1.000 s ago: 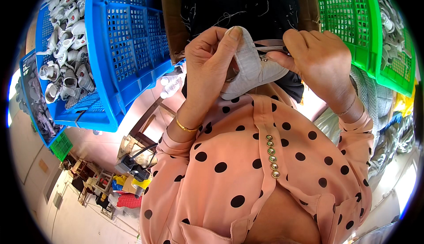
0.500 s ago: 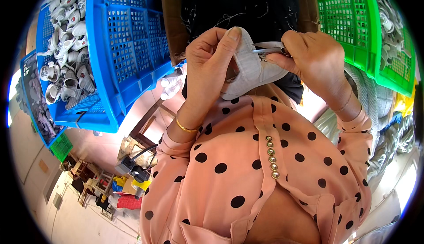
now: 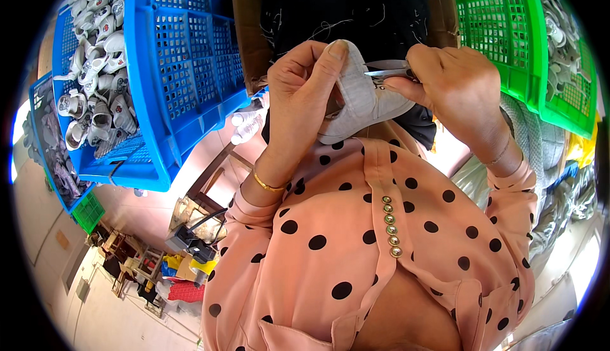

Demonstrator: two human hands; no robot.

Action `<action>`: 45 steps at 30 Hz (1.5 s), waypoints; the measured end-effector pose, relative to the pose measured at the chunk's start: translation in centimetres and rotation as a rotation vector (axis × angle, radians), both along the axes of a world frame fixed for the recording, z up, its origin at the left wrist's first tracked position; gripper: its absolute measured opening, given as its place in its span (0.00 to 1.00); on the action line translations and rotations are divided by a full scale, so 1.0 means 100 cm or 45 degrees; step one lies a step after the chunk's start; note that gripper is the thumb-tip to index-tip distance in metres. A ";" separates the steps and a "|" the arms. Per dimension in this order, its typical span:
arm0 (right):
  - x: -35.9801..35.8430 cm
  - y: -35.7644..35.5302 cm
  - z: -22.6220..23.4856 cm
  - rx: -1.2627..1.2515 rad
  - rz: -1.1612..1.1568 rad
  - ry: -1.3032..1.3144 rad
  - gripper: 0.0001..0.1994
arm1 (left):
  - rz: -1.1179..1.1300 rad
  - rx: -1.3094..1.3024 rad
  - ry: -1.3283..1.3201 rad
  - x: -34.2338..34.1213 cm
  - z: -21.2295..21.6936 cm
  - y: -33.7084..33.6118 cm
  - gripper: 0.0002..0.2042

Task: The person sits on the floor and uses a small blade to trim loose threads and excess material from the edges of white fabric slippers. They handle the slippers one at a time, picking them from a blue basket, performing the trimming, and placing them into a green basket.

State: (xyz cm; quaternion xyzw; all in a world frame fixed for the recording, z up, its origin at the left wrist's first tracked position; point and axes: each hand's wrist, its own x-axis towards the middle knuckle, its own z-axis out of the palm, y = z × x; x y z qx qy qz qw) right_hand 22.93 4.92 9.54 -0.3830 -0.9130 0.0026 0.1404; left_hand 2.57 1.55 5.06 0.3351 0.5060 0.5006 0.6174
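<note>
My left hand (image 3: 305, 93) is wrapped around a small grey baby shoe (image 3: 359, 100), thumb pressed flat along its upper edge, sole turned toward my chest. My right hand (image 3: 454, 87) pinches a pair of small metal snips (image 3: 387, 71), closed tightly on their handles, with the blades lying against the top of the shoe. The shoe sits between both hands, just above the front of my pink polka-dot blouse (image 3: 381, 249). A gold bangle (image 3: 267, 184) circles my left wrist below the shoe.

Behind the shoe lies a dark cloth (image 3: 356, 4) flecked with loose thread ends, draped inside what looks like a brown cardboard box (image 3: 244, 27). Left of the shoe stands a blue plastic crate (image 3: 184, 71) with latticed walls, and beyond its wall lie many more small grey-and-white shoes (image 3: 95, 65). Right of the shoe stands a green plastic crate (image 3: 508, 33), also latticed, with pale pieces beyond it that I cannot make out. Below and left of the shoe, a pale floor holds scattered furniture and coloured clutter (image 3: 178, 255), too small to identify.
</note>
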 end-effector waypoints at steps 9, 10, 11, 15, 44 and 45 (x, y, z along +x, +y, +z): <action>-0.001 -0.001 0.000 -0.014 -0.016 -0.067 0.18 | -0.022 -0.008 0.017 0.001 0.005 0.000 0.12; -0.001 -0.001 0.000 -0.008 -0.014 -0.064 0.18 | -0.020 -0.006 0.014 0.001 0.005 0.000 0.12; -0.001 -0.001 0.000 -0.003 -0.012 -0.060 0.18 | -0.022 -0.007 0.023 0.001 0.004 0.000 0.12; -0.003 -0.003 0.003 -0.034 -0.022 -0.035 0.18 | -0.037 0.015 0.003 0.000 0.002 -0.002 0.12; -0.001 0.038 -0.045 -0.213 -0.681 0.494 0.11 | -0.078 0.003 -0.030 -0.015 -0.004 0.002 0.11; -0.008 0.030 -0.034 -0.442 -0.708 0.666 0.12 | -0.101 -0.016 -0.051 -0.015 -0.004 0.005 0.11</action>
